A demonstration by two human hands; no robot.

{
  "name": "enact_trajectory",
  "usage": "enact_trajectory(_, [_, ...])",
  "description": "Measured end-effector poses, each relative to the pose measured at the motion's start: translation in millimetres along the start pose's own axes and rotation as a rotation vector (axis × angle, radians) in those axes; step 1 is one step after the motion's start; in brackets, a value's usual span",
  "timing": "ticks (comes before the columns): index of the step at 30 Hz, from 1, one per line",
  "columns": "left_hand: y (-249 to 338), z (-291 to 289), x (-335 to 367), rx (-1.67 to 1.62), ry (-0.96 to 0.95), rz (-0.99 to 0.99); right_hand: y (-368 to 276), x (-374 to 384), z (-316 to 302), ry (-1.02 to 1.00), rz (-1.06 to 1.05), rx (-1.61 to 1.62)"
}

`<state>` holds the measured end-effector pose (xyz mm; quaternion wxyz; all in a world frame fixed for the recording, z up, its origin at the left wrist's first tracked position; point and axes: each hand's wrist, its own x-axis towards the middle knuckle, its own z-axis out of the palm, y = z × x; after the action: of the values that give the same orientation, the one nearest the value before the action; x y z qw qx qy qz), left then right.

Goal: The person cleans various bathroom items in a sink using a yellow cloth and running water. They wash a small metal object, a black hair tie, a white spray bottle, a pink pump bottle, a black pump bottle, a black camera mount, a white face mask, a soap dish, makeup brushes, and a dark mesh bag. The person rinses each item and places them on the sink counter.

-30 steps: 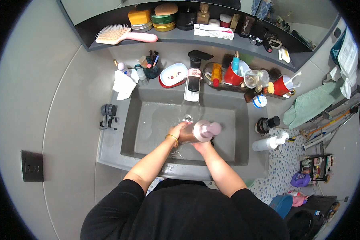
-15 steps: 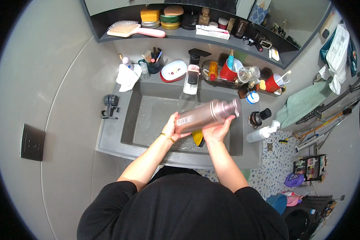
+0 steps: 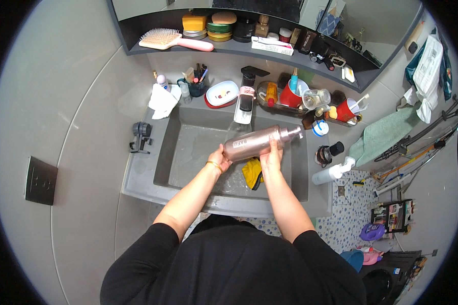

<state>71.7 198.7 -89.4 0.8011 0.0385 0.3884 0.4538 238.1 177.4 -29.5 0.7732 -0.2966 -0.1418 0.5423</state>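
Presumably for balance, the left hand (image 3: pixel 220 159) and right hand (image 3: pixel 271 159) hold a metallic-pink cylindrical bottle (image 3: pixel 248 144) toward its left and right ends.

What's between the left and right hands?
Head view: the pinkish bottle spans them; a yellow and black item, apparently cloth, shows below it, in the sink.

Bottle (image 3: pixel 254 144) appeared smooth, glossy, metallic. Sink (image 3: pixel 188 140) looked predominantly matt. Green towel (image 3: pixel 384 136) presented as rough cloth; hairbrush handle (image 3: pixel 196 44), smooth plastic.
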Motion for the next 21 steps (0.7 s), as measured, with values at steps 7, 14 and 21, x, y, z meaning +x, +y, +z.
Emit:
enact_trajectory(7, [1.1,-14.8,61.3,0.215,0.041,0.159,4.5,-3.2,11.4,0.168,0.009,-0.273])
enact_trajectory(14, [1.3,15.8,18.4,0.299,-0.109,-0.257,-20.1,-32.8,25.4,-0.224,-0.33,-0.698])
enact_trajectory(21, [-13.8,63.9,-45.9,0.808,-0.295,-0.057,-61.7,-55.6,34.0,-0.1,-0.383,-0.955])
